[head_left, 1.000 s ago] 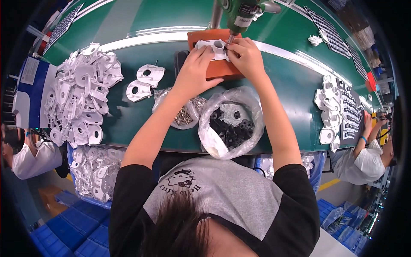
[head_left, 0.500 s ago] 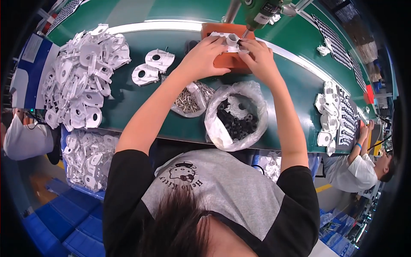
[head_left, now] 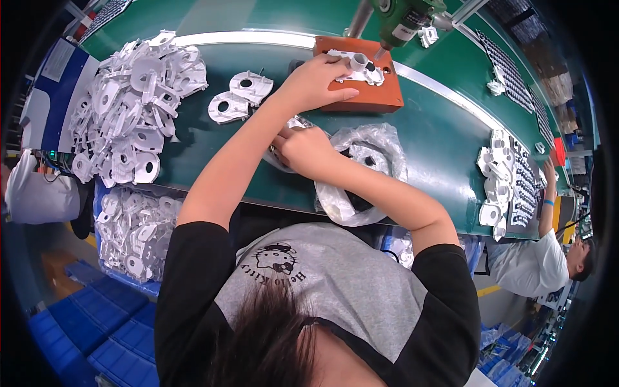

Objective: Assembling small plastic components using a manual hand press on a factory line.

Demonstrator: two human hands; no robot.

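White part [head_left: 362, 75] with round, upright collar [head_left: 358, 62]

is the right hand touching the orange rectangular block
Apart: the head view shows a strip of smooth green tabletop between the right hand and the orange rectangular block.

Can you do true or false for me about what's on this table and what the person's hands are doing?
1. The left hand touches the white plastic part on the orange block. True.
2. The right hand is gripping the green power tool. False: it is down at the small clear bag.
3. A big pile of white plastic pieces sits on the person's left. True.
4. The person's sleeves are white. False: they are black.
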